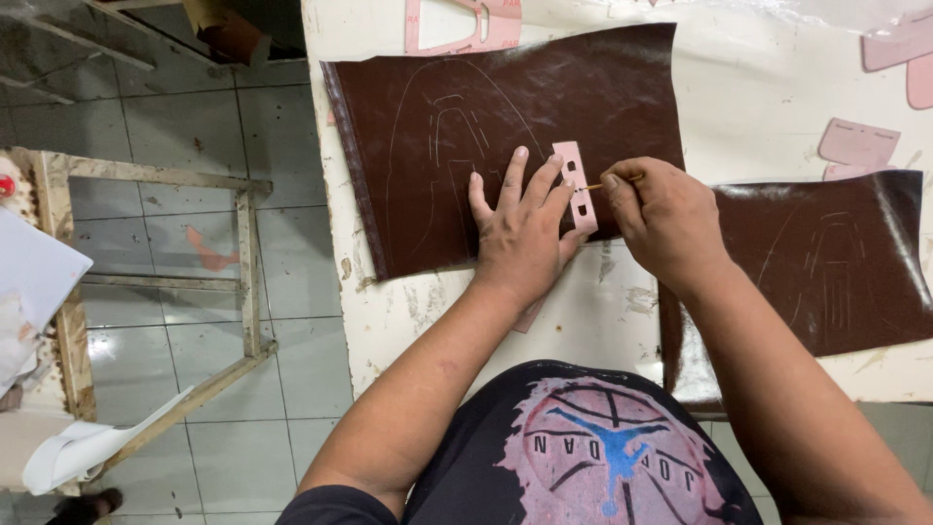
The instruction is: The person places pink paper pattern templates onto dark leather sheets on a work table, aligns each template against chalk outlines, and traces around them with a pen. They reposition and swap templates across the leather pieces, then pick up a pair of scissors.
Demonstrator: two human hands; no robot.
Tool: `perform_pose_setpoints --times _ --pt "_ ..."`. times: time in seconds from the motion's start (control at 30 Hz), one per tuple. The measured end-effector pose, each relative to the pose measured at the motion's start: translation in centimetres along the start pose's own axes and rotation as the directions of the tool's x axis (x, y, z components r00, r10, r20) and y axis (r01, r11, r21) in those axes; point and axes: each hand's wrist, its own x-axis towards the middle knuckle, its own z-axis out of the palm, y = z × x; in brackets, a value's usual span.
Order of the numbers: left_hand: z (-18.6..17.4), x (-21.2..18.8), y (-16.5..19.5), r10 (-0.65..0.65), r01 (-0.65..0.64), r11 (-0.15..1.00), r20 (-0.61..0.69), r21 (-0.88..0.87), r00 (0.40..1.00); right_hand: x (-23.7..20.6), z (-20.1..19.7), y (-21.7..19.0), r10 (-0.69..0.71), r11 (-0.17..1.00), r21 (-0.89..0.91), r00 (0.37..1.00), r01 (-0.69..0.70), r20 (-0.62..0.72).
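- Left hand [523, 233] lies flat, fingers spread, pinning the pink template [575, 185] onto the brown leather [447, 126] on my desk [758, 107].
- Right hand [661, 219] is closed around a pen [595, 186], tip at the template's edge.
- I judge tracing under way; the next stroke needs the template held still.

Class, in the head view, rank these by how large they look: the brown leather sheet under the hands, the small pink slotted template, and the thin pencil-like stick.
1. Brown leather sheet, by far the largest.
2. Pink slotted template, partly covered by the left hand.
3. Thin stick; mostly hidden in the right hand, so its rank is unsure.
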Motion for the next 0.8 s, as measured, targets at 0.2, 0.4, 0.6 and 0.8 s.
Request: perform_pose_setpoints --times 0.2,0.4,0.6,0.8 --pt "-0.2 0.1 0.1 0.007 -0.007 1.0 0.005 -0.004 1.0 -0.4 0.0 -0.3 -0.079 0.996 0.043 0.997 0.08 -0.025" --pt "-0.5 0.2 0.4 -0.001 0.002 1.0 0.017 -0.017 1.0 -0.6 -0.5 -0.2 -0.056 0.997 0.044 0.998 0.056 0.015" --pt "-0.2 0.0 0.3 0.002 -0.002 0.999 -0.011 -0.033 1.0 -1.2 0.0 -0.3 -0.101 0.992 0.075 0.995 0.102 -0.01" --pt "-0.1 0.0 0.1 0.002 -0.002 1.0 -0.001 -0.03 1.0 -1.9 -0.5 -0.1 -0.022 0.991 0.135 1.0 0.019 0.015"
